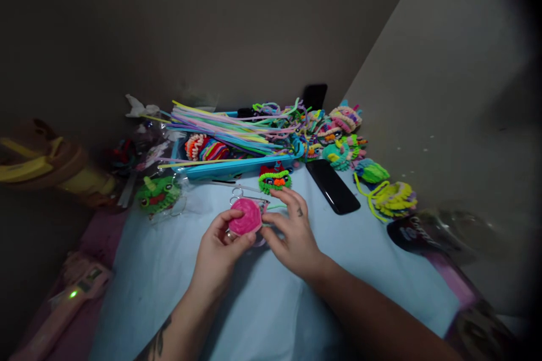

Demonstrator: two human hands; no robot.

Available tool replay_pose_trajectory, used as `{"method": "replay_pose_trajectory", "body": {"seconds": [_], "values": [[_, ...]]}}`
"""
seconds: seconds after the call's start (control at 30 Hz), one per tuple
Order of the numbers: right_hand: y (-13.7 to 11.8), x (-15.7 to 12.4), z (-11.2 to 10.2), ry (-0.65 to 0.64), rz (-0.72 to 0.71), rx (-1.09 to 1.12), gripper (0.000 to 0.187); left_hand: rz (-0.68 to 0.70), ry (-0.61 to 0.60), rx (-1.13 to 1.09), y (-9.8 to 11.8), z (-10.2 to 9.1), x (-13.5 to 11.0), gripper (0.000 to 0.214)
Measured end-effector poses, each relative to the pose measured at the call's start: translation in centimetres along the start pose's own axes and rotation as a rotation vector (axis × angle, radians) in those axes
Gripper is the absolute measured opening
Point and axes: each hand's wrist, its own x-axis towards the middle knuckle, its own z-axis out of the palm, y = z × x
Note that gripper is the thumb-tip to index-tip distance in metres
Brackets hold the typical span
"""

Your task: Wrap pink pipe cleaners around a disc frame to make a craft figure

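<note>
A round, pink, fuzzy disc (pixel 244 216), which looks like coiled pipe cleaner, is held up above the blue cloth. My left hand (pixel 220 240) grips it from the left, thumb at the lower front and fingers on the upper edge and behind. On its right edge, the thumb and index finger of my right hand (pixel 292 234) pinch close together, while the other fingers stretch forward. A pale purple loop shows beneath the disc. Just behind lie scissors (pixel 236 194), partly hidden by the disc, and a green-and-red pipe-cleaner figure with eyes (pixel 275 180).
A blue tray (pixel 220 169) piled with pipe cleaners (pixel 237 127) stands at the back. A black phone (pixel 333 186) lies right of centre, beside several colourful pipe-cleaner figures (pixel 339 152). At left are a green figure (pixel 158 194) and a pink device (pixel 80 285); a clear cup (pixel 461 234) sits right.
</note>
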Motion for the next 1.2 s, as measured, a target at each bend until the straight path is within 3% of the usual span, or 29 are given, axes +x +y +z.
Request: {"method": "replay_pose_trajectory", "body": {"seconds": [0.1, 0.23, 0.33, 0.7, 0.87, 1.2], "values": [[-0.03, -0.07, 0.22, -0.025, 0.072, 0.065, 0.012, 0.014, -0.009, 0.029, 0.01, 0.18, -0.17, 0.047], [0.05, 0.20, 0.15, -0.237, 0.282, 0.343, 0.018, 0.060, -0.010, 0.070, 0.10, 0.35, -0.30, 0.045], [-0.01, 0.53, -0.10, -0.331, 0.340, 0.440, 0.019, 0.038, -0.019, 0.059, 0.17, 0.28, -0.17, 0.046], [-0.22, 0.01, 0.39, -0.158, 0.179, 0.290, 0.014, -0.073, -0.088, -0.078, -0.10, 0.05, -0.13, 0.042], [0.15, 0.02, 0.60, -0.078, 0.254, 0.354, 0.013, -0.070, -0.080, -0.075, -0.14, -0.04, -0.05, 0.043], [0.01, 0.10, 0.44, -0.112, 0.351, 0.520, 0.005, 0.007, -0.025, 0.012, 0.02, 0.23, -0.09, 0.042]]}}
